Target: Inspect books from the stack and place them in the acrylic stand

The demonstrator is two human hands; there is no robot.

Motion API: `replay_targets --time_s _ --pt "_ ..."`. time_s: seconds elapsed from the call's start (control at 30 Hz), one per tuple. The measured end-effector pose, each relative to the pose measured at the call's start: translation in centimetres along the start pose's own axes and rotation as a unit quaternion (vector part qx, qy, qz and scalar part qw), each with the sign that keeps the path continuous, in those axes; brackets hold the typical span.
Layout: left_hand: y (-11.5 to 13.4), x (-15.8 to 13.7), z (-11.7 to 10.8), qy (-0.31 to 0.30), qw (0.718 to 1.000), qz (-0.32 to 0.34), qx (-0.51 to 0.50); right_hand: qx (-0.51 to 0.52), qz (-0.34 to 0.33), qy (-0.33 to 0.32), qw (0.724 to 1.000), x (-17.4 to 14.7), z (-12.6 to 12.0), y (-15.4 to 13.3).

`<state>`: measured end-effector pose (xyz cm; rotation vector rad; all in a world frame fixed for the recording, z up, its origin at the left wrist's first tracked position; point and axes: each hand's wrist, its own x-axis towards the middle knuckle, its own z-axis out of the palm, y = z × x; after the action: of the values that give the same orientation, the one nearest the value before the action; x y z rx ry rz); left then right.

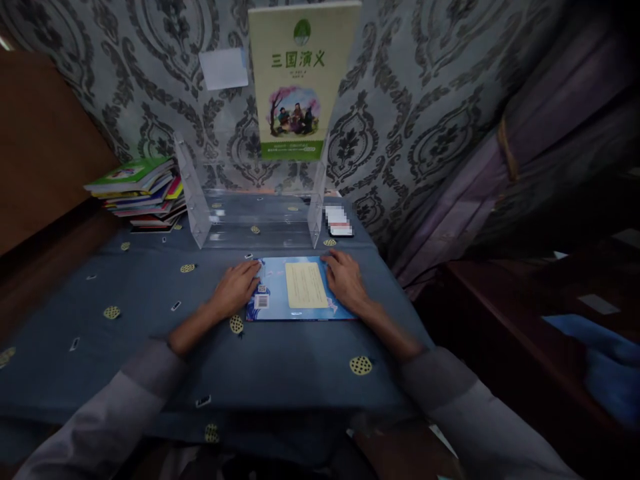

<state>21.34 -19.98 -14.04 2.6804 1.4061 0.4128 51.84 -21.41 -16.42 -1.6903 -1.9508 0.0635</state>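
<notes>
A light-blue book (276,280) lies flat on the dark tablecloth, with a cream text panel and a barcode on its upward face. At its left edge rests my left hand (237,287), fingers stretched out and touching the cover. My right hand (346,280) lies over the right edge, with its fingers extended and slightly bent. Neither hand lifts the book. Behind it stands a clear acrylic book stand (199,207). A green-and-cream book (295,80) with Chinese lettering is upright at the top of the stand.
Several books are piled in a stack (137,193) at the back left. A phone (339,221) lies right of the stand. A white paper (224,69) is near the patterned wall. The tablecloth (280,373) has pineapple prints. A tied curtain (480,173) hangs at right.
</notes>
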Motion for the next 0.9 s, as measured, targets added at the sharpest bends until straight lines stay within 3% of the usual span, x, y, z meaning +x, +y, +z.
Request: replay_targets --time_s 0.07,0.13,0.23,0.3,0.4,0.57,0.73,0.9 --pt "-1.4 0.8 -0.2 -0.024 0.999 0.012 -0.045 -0.031 -0.053 -0.042 0.997 -0.3 -0.7 -2.2" --pt "-2.5 1.3 -0.3 -0.032 0.995 0.02 -0.088 0.022 -0.146 -0.116 0.982 -0.9 -1.2 -5.2" --pt "-3.4 1.6 -0.5 -0.027 0.99 0.025 -0.139 0.128 -0.292 -0.233 0.919 -2.3 -1.2 -10.3" --pt "-3.7 1.6 -0.5 -0.024 0.986 0.032 -0.162 0.146 -0.342 -0.279 0.885 -3.1 -0.9 -12.8" --pt "-4.1 1.5 -0.4 -0.018 0.981 0.031 -0.192 0.136 -0.343 -0.312 0.875 -3.0 -0.1 -14.2" --pt "-4.5 1.3 0.0 -0.001 0.966 0.025 -0.258 0.131 -0.326 -0.334 0.875 0.6 1.3 -12.9" --pt "-4.8 1.3 0.5 0.014 0.957 0.03 -0.288 0.137 -0.325 -0.291 0.889 3.8 2.9 -11.4" --pt "-4.5 1.3 0.9 0.033 0.968 0.033 -0.247 0.131 -0.315 -0.243 0.908 4.4 4.2 -10.7"
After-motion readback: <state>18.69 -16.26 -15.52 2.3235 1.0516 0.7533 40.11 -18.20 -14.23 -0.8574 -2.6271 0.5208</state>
